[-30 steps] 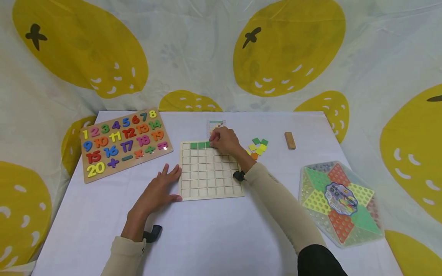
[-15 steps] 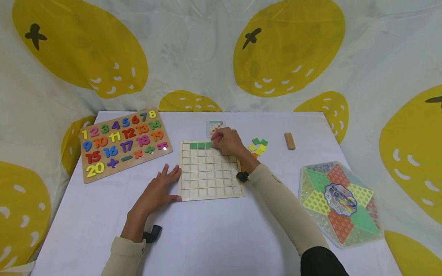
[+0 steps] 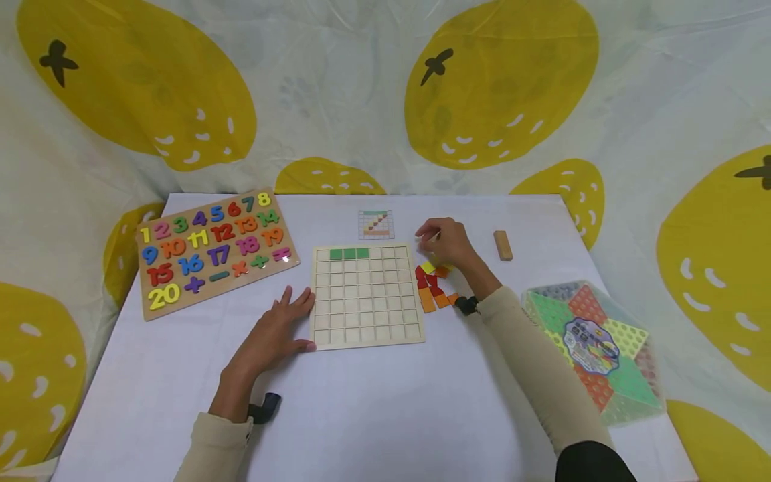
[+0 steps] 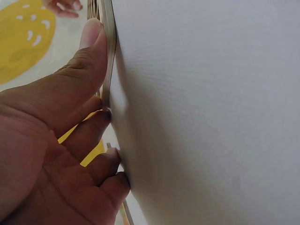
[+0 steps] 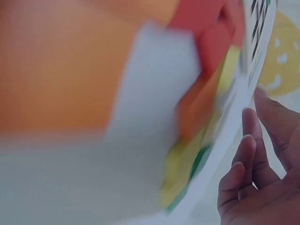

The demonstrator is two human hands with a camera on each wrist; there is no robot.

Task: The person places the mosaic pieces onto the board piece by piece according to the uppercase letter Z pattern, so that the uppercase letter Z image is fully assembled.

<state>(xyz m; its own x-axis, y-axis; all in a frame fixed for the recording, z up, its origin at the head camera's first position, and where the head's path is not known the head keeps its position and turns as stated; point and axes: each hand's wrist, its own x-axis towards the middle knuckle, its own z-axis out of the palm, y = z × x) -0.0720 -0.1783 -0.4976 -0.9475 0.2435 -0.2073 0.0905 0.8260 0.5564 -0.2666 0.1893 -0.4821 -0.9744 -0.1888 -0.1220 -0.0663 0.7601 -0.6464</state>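
Observation:
A pale wooden grid board point(image 3: 369, 301) lies mid-table, with three green tiles point(image 3: 349, 254) side by side in its top row. My left hand point(image 3: 274, 335) rests at the board's left side, fingers spread. In the left wrist view, the thumb point(image 4: 91, 51) lies along the board's edge. My right hand point(image 3: 450, 242) hovers past the board's upper right corner, over the loose tiles, fingers slightly bent and holding nothing. Red tiles point(image 3: 421, 275), orange tiles point(image 3: 427, 300) and yellow tiles point(image 3: 427, 268) show below it; green ones appear in the right wrist view.
A small printed pattern card point(image 3: 376, 225) lies beyond the board. At the left sits a number puzzle board point(image 3: 207, 264). A wooden block point(image 3: 502, 246) stands off to the right, and a star-patterned game board point(image 3: 593, 345) lies at the right front, partly under the right forearm.
My right hand has left the board's top row and moved right, over the loose tiles, baring the third green tile fully. The left hand stays at the board's edge.

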